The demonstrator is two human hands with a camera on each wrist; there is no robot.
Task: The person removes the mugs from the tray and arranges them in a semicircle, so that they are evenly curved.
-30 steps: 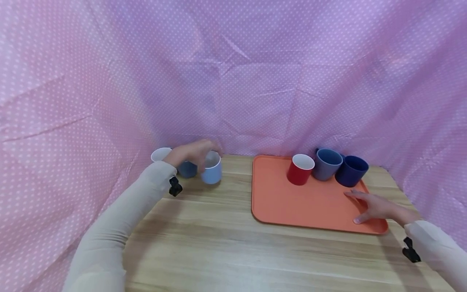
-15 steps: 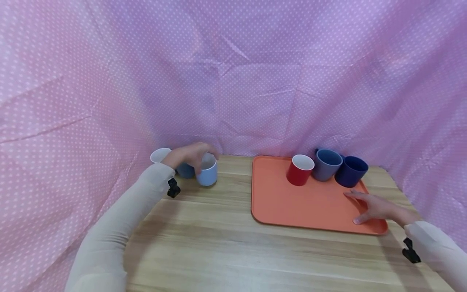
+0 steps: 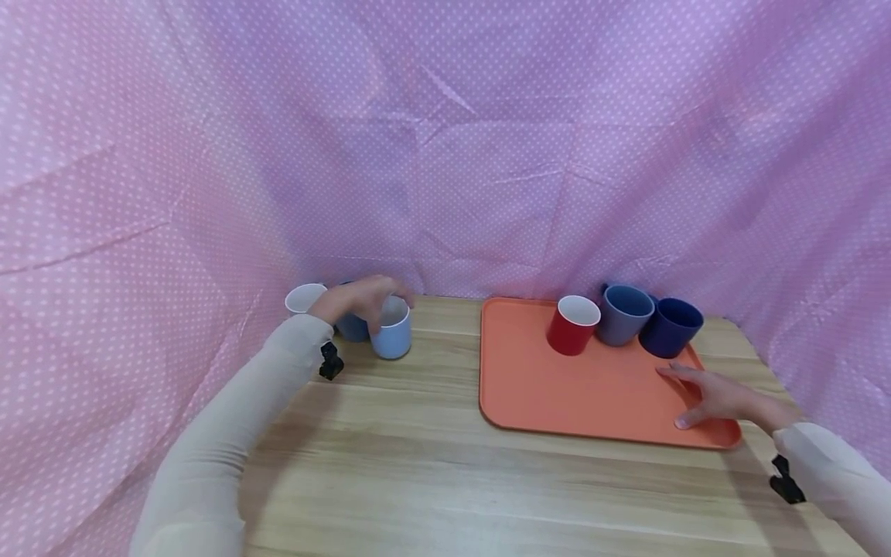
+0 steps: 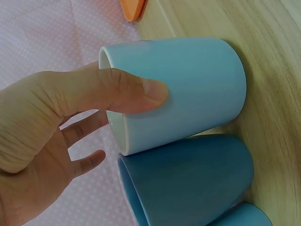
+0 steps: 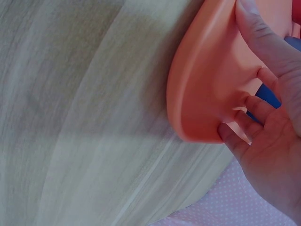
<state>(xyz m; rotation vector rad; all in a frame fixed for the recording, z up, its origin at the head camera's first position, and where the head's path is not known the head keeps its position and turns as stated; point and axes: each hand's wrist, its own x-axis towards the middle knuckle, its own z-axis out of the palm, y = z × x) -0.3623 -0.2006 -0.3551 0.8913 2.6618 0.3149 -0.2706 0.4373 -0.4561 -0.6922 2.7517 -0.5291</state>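
My left hand (image 3: 365, 300) holds a light blue mug (image 3: 391, 339) with a white inside by its rim. In the left wrist view its thumb (image 4: 155, 90) presses the outer wall, and some fingers reach behind the rim. The mug stands upright on the table; its handle is not in view. Touching its side is a dark grey-blue mug (image 4: 188, 181), partly hidden by my left hand in the head view. My right hand (image 3: 720, 396) rests on the right end of an orange tray (image 3: 557, 398), fingers spread and relaxed, fingertips touching the tray (image 5: 202, 108).
A red mug (image 3: 572, 334), a grey-blue mug (image 3: 622, 321) and a navy mug (image 3: 670, 333) stand along the tray's back side. Left of the dark mug is a white-lined mug (image 3: 305, 299). Pink dotted cloth (image 3: 487, 178) hangs behind the wooden table (image 3: 418, 456).
My left hand has taken hold of the light blue mug and shifted it left and slightly towards me, against the dark grey-blue mug. The right hand stays where it was.
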